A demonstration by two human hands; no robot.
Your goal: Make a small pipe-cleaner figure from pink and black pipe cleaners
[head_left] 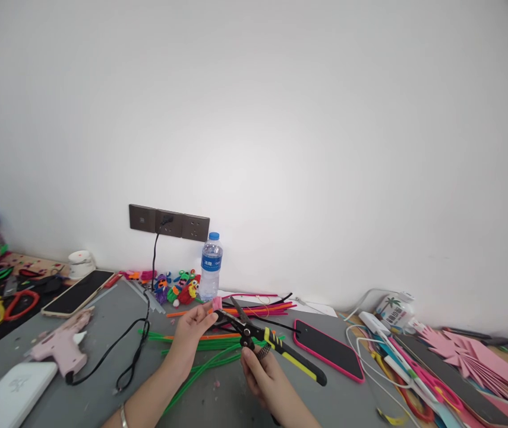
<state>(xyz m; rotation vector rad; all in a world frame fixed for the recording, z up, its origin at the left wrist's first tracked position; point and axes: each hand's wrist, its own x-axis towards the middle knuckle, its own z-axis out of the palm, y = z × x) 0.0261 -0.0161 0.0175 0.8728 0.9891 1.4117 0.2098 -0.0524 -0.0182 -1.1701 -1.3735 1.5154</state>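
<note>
My left hand pinches a small pink piece between thumb and fingertips; its exact kind is too small to tell. Wrapped round black-and-yellow wire strippers is my right hand, with a coil spring showing by the thumb. The tool's jaws are spread, one blade pointing up and the other reaching to my left fingertips just below the pink piece. Beneath both hands lie green pipe cleaners, with orange pipe cleaners behind them.
A pink glue gun with a black cord lies left, near a white power bank and a phone. Small pipe-cleaner figures and a water bottle stand by the wall. Right are a pink-cased phone and pink folded paper.
</note>
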